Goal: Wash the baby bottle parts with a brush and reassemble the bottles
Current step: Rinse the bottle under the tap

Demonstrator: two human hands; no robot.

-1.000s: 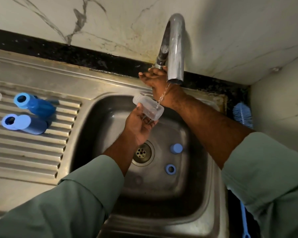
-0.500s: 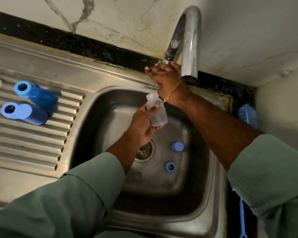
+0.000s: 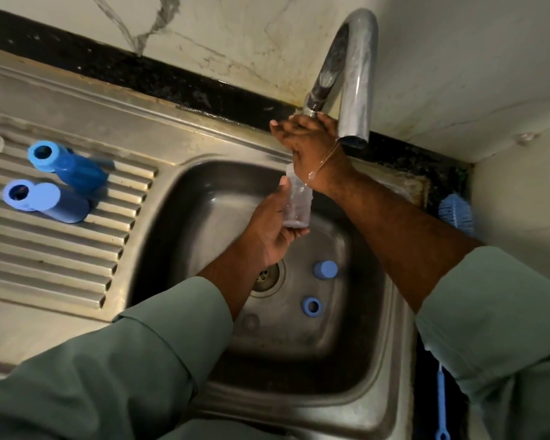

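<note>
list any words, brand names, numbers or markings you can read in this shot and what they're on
None can be read.
Clear bottle, held by the left hand: faint marks on its wall, too blurred to tell whether they are text.
Two blue bottles on the drainboard: no print visible.
Blue cap and blue ring in the sink: plain.
Tap and brush: no label shows.

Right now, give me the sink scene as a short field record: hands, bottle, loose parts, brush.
left hand: holds clear bottle, about upright, over the basin
right hand: at the tap base; grip unclear
water: none seen leaving the spout
sink floor: blue cap, blue ring
drainboard: two blue bottles lying down
brush: right of sink
</note>
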